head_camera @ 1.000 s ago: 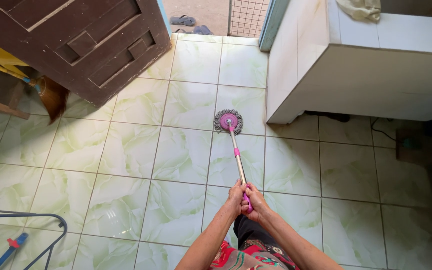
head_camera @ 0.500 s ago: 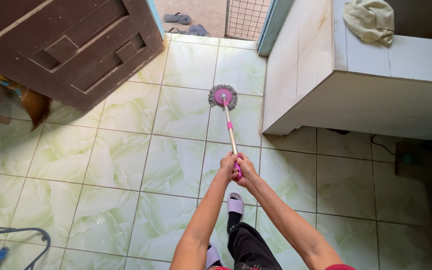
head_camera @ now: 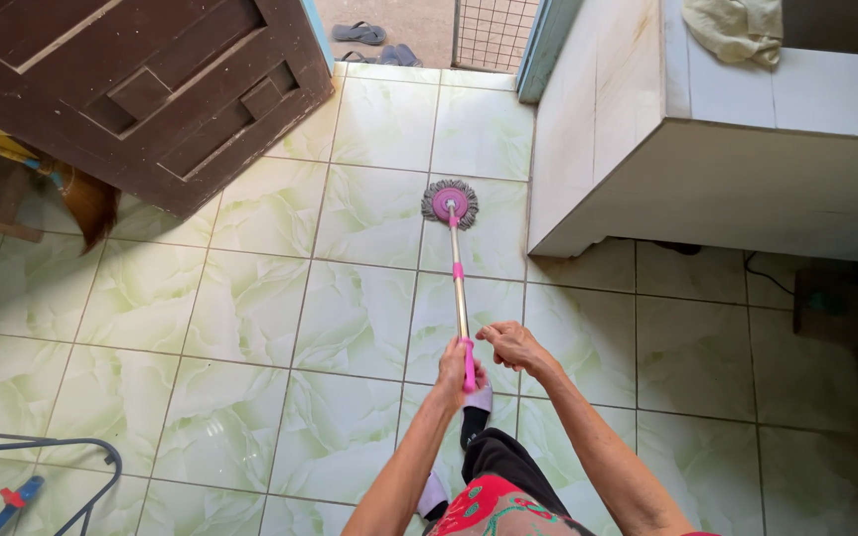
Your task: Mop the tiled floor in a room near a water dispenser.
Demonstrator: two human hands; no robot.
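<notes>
On the pale green marbled floor tiles (head_camera: 250, 308), a mop (head_camera: 459, 288) is standing at a slant, its round pink head with a grey fringe (head_camera: 450, 203) resting flat on a tile just beside the base of a white tiled counter (head_camera: 628, 129). Its metal shaft is running back from the head toward the person and ending in a pink grip. The left hand (head_camera: 454, 367) is wrapping closed around that pink grip, fingers curled about it. The right hand (head_camera: 513, 344) is sitting just beside the shaft near the top of the grip, fingers bent and loosely curled; whether it is actually touching the handle is hard to tell from this angle, though it appears to be slightly off it. Both forearms are reaching forward, so the mop head is lying well ahead of the hands. A dark wooden door (head_camera: 141, 89) is leaning open at the upper left, with sandals (head_camera: 359, 33) outside past the threshold. A cloth (head_camera: 732, 28) is lying on the counter top.
</notes>
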